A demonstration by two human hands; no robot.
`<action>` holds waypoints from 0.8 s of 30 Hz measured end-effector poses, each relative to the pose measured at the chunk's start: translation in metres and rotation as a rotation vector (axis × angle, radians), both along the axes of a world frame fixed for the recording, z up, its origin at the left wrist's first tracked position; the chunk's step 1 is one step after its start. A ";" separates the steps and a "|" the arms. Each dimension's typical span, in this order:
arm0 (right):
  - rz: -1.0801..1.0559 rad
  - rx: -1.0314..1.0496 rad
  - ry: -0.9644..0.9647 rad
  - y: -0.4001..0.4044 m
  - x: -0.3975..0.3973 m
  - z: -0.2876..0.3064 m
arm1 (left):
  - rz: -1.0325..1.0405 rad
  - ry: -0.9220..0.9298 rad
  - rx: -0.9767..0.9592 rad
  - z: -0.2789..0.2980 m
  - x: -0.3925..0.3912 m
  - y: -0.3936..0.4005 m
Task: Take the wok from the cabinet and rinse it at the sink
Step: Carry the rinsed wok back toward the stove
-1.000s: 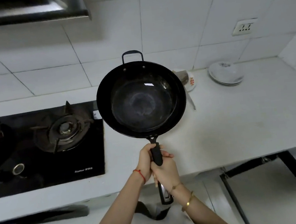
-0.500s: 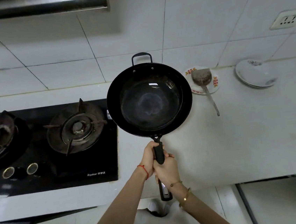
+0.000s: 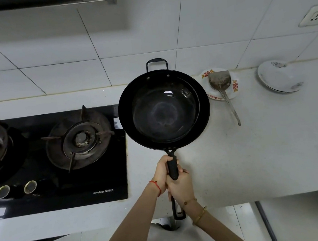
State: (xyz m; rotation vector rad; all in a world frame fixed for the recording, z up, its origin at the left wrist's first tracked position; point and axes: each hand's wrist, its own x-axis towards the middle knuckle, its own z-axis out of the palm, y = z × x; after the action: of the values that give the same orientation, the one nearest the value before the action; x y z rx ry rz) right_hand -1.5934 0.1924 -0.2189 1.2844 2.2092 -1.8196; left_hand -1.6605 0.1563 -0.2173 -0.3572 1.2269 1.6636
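I've got the wok [image 3: 164, 111] out and up over the desk [image 3: 255, 149], stove [image 3: 59, 150] at nine o'clock. Left hand [image 3: 162, 172] and right hand [image 3: 180, 184] both grip its long handle. Cabinet step looks done; no sink in sight, so rinsing remains.

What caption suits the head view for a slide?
Both hands, left hand and right hand, grip the black wok handle above the counter.
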 end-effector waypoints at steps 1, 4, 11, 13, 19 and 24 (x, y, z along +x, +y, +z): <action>-0.001 0.000 -0.004 0.000 0.000 0.000 | -0.004 0.003 -0.002 -0.001 0.000 0.000; -0.010 -0.012 0.003 -0.002 0.000 -0.002 | -0.015 0.013 -0.011 -0.005 0.000 -0.001; -0.013 -0.029 0.003 -0.002 -0.001 -0.006 | -0.011 0.018 -0.018 -0.009 -0.001 -0.002; -0.011 -0.024 0.017 -0.002 -0.001 -0.005 | -0.015 0.026 -0.012 -0.010 -0.002 -0.003; -0.004 -0.021 0.014 0.000 -0.002 -0.002 | -0.009 0.034 -0.010 -0.011 -0.002 -0.003; -0.004 -0.030 -0.005 0.000 -0.003 0.000 | -0.004 0.036 -0.004 -0.013 -0.003 -0.002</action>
State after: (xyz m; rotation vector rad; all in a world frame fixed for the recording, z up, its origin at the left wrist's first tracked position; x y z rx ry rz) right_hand -1.5963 0.1928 -0.2184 1.2881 2.1695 -1.8412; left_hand -1.6635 0.1539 -0.2301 -0.3282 1.2563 1.6706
